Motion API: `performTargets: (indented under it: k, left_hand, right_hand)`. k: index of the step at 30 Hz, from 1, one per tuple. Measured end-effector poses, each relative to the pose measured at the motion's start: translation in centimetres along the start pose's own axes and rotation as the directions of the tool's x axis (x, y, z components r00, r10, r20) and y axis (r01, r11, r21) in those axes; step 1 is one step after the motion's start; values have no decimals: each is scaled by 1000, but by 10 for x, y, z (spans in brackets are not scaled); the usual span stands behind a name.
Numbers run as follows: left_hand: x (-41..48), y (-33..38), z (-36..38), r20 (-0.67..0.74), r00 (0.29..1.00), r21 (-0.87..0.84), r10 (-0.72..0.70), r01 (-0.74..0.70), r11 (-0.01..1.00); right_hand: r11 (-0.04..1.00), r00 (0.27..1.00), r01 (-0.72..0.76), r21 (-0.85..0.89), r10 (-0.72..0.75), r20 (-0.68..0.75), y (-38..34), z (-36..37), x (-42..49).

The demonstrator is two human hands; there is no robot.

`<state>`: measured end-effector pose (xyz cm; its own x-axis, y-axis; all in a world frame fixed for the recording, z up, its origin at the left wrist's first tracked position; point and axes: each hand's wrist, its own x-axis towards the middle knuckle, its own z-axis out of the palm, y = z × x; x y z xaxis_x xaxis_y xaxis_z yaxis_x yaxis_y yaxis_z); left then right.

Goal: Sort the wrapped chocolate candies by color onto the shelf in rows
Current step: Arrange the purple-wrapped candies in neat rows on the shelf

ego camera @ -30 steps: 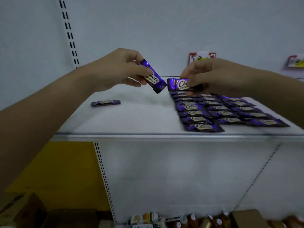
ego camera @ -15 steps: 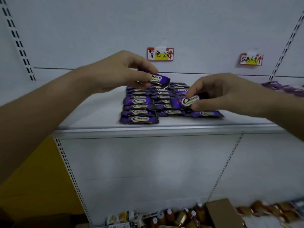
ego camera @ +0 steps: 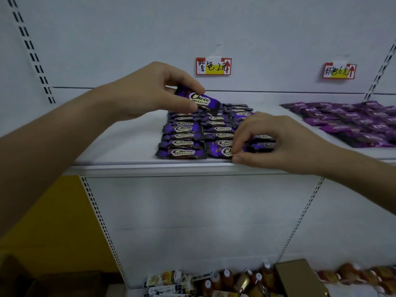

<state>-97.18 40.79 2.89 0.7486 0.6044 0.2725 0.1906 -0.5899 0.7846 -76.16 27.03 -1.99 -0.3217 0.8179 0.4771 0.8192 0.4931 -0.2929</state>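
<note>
grips one purple choco candy [ego camera: 200, 99] between thumb and fingers of the left hand [ego camera: 158, 93], raised just above the back of the candy rows [ego camera: 182, 136]. pinches a second candy [ego camera: 220, 150] with the right hand [ego camera: 270, 142], low at the front edge of the shelf [ego camera: 120, 146], in the middle of three columns. counts two held candies, two groups on the shelf with a darker purple batch [ego camera: 353, 123] well apart to the right, and two price labels [ego camera: 213, 66] above; far rows too blurred to count.
</note>
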Motion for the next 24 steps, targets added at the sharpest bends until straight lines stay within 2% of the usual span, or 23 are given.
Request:
performTargets:
  k: [6, 8, 10, 12, 14, 16, 18, 24]
  left_hand:
    - [3, 3, 7, 1, 998, -18, 56, -56, 998]
    - [2, 5, 11, -30, 994, 25, 105, -104, 994]
    - [1, 8, 18, -55, 980, 110, 190, -183, 977]
    - [0, 12, 27, -53, 961, 185, 273, -259, 948]
    - [1, 17, 35, -44, 941, 249, 334, -314, 916]
    - [3, 19, 43, -42, 920, 320, 389, -356, 878]
    - [4, 21, 50, -49, 905, 351, 422, -380, 856]
    - [9, 25, 69, -29, 893, 316, 449, -419, 852]
  right_hand:
    - [1000, 1000, -9, 22, 9, -16, -3, -1, 4]
    - [989, 987, -107, 101, 118, -113, -3, -8, 7]
    - [955, 944, -213, 208, 256, -209, 3, -17, 12]
    - [895, 915, -301, 328, 368, -164, 8, -25, 16]
    - [828, 908, -344, 443, 414, -68, 10, -30, 18]
    - [826, 922, -331, 456, 386, -30, 6, -34, 18]
    - [869, 944, -283, 407, 327, -40, 2, -38, 14]
    - [935, 968, -212, 284, 240, -70, 1, -46, -8]
